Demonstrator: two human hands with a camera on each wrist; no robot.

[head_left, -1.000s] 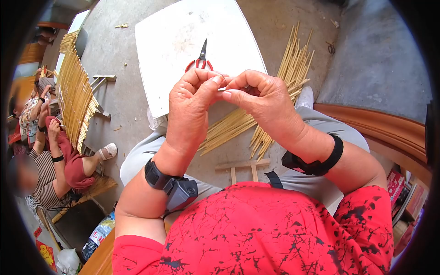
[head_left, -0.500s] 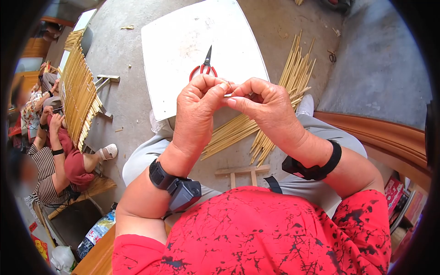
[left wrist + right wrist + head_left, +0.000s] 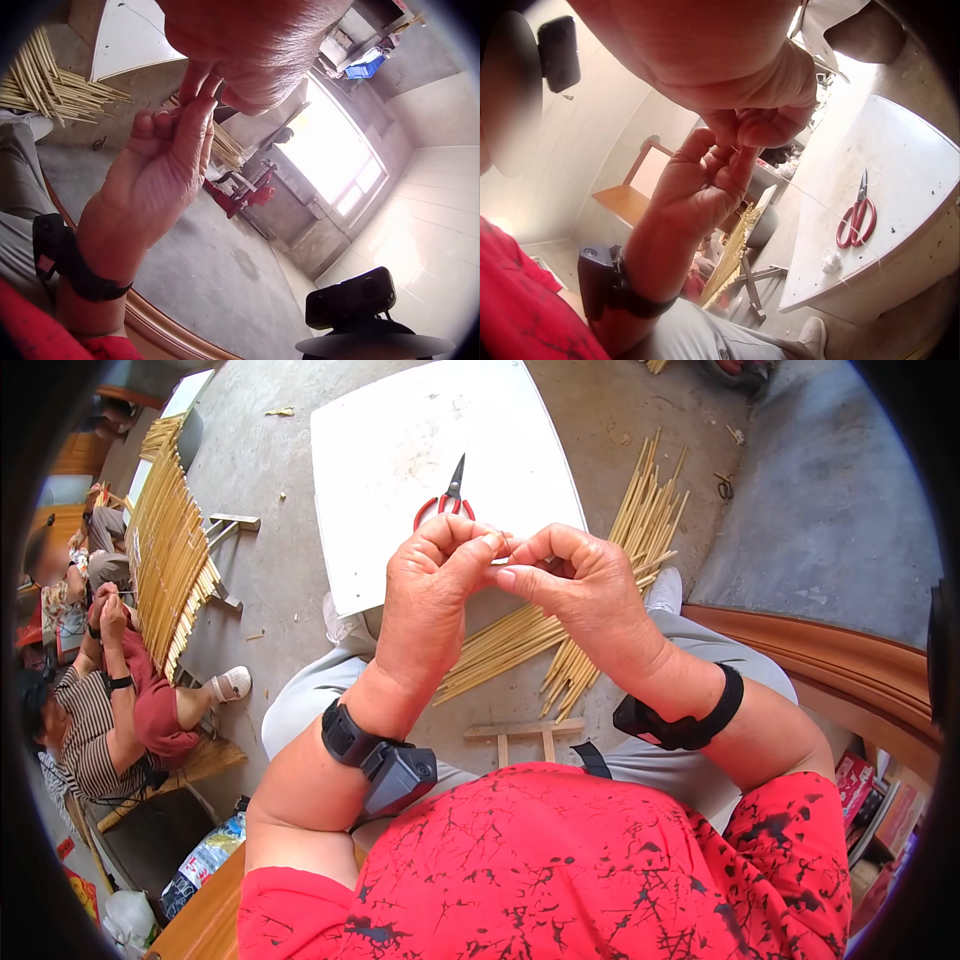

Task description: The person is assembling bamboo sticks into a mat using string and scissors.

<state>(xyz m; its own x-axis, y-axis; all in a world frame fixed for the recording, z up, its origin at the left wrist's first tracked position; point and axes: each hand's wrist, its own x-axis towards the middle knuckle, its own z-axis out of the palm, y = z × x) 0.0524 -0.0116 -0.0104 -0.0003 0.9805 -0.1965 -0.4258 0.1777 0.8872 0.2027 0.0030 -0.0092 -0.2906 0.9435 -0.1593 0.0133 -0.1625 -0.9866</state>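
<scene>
Both hands meet fingertip to fingertip at chest height in the head view. My left hand [image 3: 432,580] pinches between thumb and forefinger, its tips right beside those of my right hand [image 3: 575,580], which pinches the same way. Between them shows a very fine strand, mostly hidden by the fingers. From the hands, a thin white thread [image 3: 817,200] trails down to the table in the right wrist view. Beyond the hands, scissors [image 3: 455,488] with red handles lie on the white table [image 3: 370,480]. A small white ball of thread [image 3: 831,261] sits near them.
Loose straw-coloured sticks [image 3: 640,510] lie on the floor to the right and under the hands. A small wooden stool [image 3: 520,729] is between the knees. At left, seated people work beside a long mat of sticks [image 3: 170,550] on a stand.
Both hands stay pinched together, with only slight finger movement. The head view has shifted a little, so the table and scissors appear slightly farther right than a second ago.
</scene>
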